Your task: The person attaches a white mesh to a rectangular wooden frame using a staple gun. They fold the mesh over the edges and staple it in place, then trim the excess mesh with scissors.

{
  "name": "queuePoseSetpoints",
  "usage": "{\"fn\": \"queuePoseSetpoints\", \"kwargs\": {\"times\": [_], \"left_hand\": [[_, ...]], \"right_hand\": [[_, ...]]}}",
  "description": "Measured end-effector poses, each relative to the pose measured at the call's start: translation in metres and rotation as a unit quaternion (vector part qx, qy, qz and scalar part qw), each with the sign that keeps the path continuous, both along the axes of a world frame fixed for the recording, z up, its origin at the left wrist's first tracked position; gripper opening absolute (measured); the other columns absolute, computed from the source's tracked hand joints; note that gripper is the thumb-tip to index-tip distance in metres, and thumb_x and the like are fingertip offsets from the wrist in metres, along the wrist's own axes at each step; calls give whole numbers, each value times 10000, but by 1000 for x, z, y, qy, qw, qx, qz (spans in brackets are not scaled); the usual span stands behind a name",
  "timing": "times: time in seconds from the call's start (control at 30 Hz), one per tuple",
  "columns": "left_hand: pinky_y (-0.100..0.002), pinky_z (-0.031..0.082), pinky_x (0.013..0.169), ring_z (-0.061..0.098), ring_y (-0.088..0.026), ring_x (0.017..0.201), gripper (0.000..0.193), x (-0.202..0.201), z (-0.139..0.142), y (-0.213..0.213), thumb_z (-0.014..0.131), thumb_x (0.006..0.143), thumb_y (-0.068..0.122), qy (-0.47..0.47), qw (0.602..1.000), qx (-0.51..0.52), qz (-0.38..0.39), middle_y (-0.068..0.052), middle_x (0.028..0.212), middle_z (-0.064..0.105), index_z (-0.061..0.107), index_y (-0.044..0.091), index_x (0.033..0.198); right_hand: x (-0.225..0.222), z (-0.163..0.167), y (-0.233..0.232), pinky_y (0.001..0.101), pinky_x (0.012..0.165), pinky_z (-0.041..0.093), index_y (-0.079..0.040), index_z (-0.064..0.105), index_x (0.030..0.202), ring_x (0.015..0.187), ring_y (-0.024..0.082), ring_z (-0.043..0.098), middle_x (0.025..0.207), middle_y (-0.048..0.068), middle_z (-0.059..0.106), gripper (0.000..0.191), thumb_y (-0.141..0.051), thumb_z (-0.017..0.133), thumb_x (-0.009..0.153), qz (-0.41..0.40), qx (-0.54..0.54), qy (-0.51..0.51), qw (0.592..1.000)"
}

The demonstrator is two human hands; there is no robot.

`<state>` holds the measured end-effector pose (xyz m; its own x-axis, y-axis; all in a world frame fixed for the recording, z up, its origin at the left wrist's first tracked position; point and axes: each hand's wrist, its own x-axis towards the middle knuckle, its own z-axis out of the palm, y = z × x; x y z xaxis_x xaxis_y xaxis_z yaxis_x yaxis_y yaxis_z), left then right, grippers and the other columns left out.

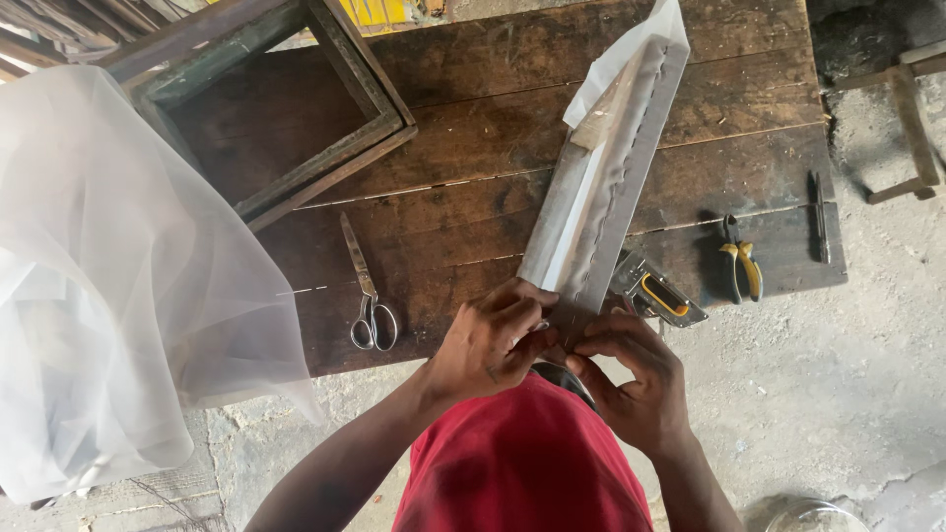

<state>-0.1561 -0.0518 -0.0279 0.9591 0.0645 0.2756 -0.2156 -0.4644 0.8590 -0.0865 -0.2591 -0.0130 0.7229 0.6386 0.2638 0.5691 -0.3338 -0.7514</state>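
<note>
Pinching the near end of a mesh-wrapped wooden strip (601, 187), both hands (567, 360) meet on the table (473, 148).

The person wears a plain red garment (527, 463), seen just below the fingers (522, 320). Both forearms are bare. No rings, watch or gloves show.

A rough workshop: a worn plank workbench (473, 128) over cracked concrete floor (838, 374), with scissors (367, 286), a staple gun (655, 291) and pliers (741, 261) near its front edge, a wooden frame (296, 108) at its back-left corner.
</note>
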Motion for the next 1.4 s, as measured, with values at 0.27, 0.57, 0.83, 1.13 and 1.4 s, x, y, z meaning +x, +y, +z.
{"fn": "queuePoseSetpoints", "kwargs": {"times": [0.27, 0.57, 0.83, 1.13, 1.4], "left_hand": [[-342, 563, 593, 706, -212, 748, 90, -1, 0, -10, 697, 856, 7, 61, 993, -99, 37, -155, 1086, 666, 610, -10, 872], [-339, 563, 602, 675, -198, 796, 203, 1, -4, -16, 697, 904, 44, 36, 994, -96, 36, -141, 1058, 636, 527, 15, 796], [-372, 570, 657, 680, -228, 861, 222, -3, -6, -10, 696, 918, 49, 38, 993, -104, 38, -150, 1061, 644, 518, 12, 792], [-364, 603, 676, 688, -220, 889, 101, -4, -5, -14, 689, 926, 71, 43, 992, -110, 52, -133, 1094, 647, 610, 19, 892], [-396, 524, 680, 658, -258, 895, 151, -6, 3, -12, 700, 908, 51, 41, 990, -119, 57, -117, 1012, 588, 565, 17, 850]], "right_hand": [[-1, -2, -2, 331, 793, 590, -78, 748, 905, 934, 194, 729, 1033, 52, 707, 214, -103, 881, 740, -22, 2, 16, 1000], [-5, -25, -20, 346, 924, 572, -34, 665, 1058, 1102, 246, 681, 1176, 121, 650, 283, -63, 818, 822, -75, 48, 45, 995], [46, -108, -66, 482, 1048, 499, -52, 561, 1307, 1293, 333, 539, 1310, 149, 581, 608, -155, 851, 782, -181, -236, 79, 952], [72, -150, -53, 560, 1127, 357, -149, 377, 1512, 1403, 401, 419, 1504, 162, 454, 995, -308, 893, 676, -179, -468, -2, 865], [100, -153, -35, 523, 1038, 461, -111, 624, 1233, 1221, 399, 555, 1263, 200, 584, 482, -425, 743, 887, -149, -443, 26, 884]]}}
